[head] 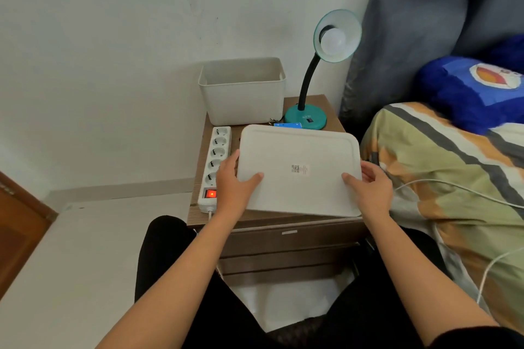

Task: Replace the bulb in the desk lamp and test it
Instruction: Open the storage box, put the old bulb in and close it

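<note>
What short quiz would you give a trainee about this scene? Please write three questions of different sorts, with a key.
1. True or false: the left hand and the right hand both hold the lid.
2. Where does the lamp stand? A) left of the bin; B) right of the bin; C) inside the bin.
3. Fill in: the switch on the power strip glows ____.

Key: 1 true; 2 B; 3 red.
</note>
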A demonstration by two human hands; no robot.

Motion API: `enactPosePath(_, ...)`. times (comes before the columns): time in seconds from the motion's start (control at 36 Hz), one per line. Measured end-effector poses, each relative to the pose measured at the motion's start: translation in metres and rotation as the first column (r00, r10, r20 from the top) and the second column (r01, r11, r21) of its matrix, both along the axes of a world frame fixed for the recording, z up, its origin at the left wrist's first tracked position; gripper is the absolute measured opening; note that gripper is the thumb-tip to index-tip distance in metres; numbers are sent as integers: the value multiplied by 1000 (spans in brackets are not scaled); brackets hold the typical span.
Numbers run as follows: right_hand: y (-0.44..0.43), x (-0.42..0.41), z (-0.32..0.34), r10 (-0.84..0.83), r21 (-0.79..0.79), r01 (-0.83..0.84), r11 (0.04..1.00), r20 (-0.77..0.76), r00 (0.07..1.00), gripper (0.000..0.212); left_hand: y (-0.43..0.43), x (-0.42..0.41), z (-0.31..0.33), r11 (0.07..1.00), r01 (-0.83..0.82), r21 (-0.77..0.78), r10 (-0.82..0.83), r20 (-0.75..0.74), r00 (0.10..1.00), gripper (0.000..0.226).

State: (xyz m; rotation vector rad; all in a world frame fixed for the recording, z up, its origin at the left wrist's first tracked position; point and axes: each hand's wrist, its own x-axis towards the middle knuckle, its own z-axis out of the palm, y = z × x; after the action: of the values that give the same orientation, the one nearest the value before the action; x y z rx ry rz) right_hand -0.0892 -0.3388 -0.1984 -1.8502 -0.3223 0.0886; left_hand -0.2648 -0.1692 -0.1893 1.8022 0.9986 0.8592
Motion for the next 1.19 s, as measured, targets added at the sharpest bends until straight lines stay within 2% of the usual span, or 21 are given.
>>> enactPosePath(0.17, 18, -1, 40, 89, 129, -94, 987, 43, 995, 45, 24, -9, 47, 998, 20, 55, -31, 211, 977, 67)
enactPosePath(0.33, 58, 11, 76, 180, 260, -185, 948, 43, 983, 45, 68, -12, 82, 998, 41, 38, -50, 294, 954, 69)
enactPosePath(0.47, 104, 26, 95, 278, 281, -286, 916, 69, 958, 45, 111, -8, 97, 997, 69, -35, -55, 312, 948, 65)
enactPosePath(0.58, 153, 42, 105, 333, 218, -343, 913, 85, 939, 45, 149, 2, 99, 992, 111, -51, -87, 345, 935, 46)
enactPosePath(0.69, 202, 64, 107, 343, 125, -350, 928, 78, 936, 50, 189, 21, 101, 987, 142, -75, -108, 342, 934, 42)
enactPosePath(0.89, 269, 104, 94, 323, 15, -323, 946, 7, 946, 54, 253, 65, 91, 979, 163, -122, -137, 198, 971, 64)
enactPosePath(1.19, 327, 140, 71, 315, -125, -318, 940, -47, 948, 55, 310, 108, 63, 981, 97, -166, -90, 49, 995, 73)
